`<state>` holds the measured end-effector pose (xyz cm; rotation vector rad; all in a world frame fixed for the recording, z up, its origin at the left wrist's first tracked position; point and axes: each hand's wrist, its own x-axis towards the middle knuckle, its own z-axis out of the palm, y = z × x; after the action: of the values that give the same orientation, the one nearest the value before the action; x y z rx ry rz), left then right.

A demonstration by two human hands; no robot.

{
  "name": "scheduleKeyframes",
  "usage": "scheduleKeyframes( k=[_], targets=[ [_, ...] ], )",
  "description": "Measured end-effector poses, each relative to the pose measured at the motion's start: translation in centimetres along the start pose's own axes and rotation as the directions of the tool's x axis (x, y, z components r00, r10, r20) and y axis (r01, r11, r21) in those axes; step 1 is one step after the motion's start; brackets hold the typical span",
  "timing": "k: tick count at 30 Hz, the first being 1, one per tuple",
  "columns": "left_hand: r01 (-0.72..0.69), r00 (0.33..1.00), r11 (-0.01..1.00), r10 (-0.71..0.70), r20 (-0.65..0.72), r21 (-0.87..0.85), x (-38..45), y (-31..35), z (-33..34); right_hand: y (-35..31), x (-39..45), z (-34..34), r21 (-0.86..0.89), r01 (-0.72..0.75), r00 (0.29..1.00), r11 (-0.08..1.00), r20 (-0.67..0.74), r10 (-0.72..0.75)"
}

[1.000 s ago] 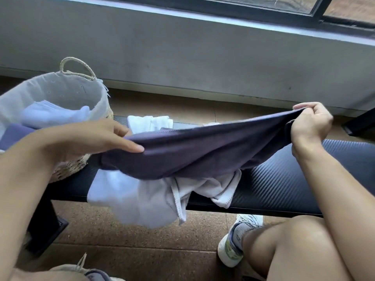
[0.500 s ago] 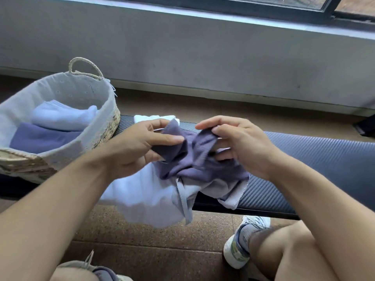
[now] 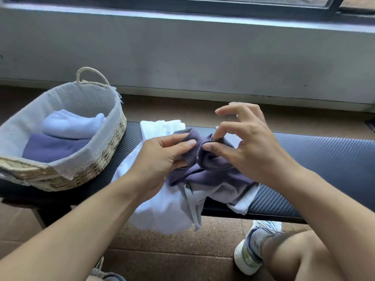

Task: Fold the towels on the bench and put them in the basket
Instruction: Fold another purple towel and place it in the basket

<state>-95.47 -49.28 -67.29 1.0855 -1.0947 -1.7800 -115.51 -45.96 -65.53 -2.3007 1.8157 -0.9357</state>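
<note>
With the basket [image 3: 113, 136] at nine o'clock, the left hand [image 3: 160, 159] and right hand [image 3: 249, 151] each pinch the purple towel [image 3: 211, 171] at centre over the bench [image 3: 324, 159]; bunched corners could slip, spoiling the fold.

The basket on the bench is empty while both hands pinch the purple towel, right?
Not quite. The head view shows the basket already holds a purple towel and a pale blue one. The rest stands: left hand and right hand both pinch the purple towel.
</note>
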Motion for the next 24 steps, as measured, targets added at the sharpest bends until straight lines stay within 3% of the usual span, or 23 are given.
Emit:
scheduleKeyframes(
  k=[4,9,12,15,20,24],
  targets=[
    [-0.018,0.999,1.0,0.019,-0.049,0.024,-0.2,-0.5,0.3,-0.9,-0.1,-0.3,0.063,0.079,0.996,0.995,0.038,-0.081],
    [0.008,1.0,0.996,-0.005,0.027,-0.09,-0.8,-1.1,1.0,-1.8,-0.2,-0.3,0.328,-0.181,0.978,0.927,0.162,0.133],
    [0.034,0.997,0.991,-0.025,0.068,-0.131,-1.0,-1.3,1.3,-1.6,-0.3,-0.3,0.382,-0.291,0.954,0.877,0.185,0.236],
    [0.037,0.994,0.989,-0.022,0.107,-0.146,-1.1,-1.6,1.8,-1.5,-0.3,-0.3,0.383,-0.34,0.939,0.859,0.178,0.292],
    [0.065,0.996,0.956,-0.043,0.083,-0.287,-1.4,-2.0,2.4,-1.0,-0.6,0.0,0.295,-0.338,0.941,0.894,0.126,0.314],
    [0.04,0.999,0.953,-0.032,0.034,-0.301,-1.5,-2.0,2.5,-0.6,-0.6,0.1,0.334,-0.342,0.939,0.878,0.167,0.301]
  ],
)
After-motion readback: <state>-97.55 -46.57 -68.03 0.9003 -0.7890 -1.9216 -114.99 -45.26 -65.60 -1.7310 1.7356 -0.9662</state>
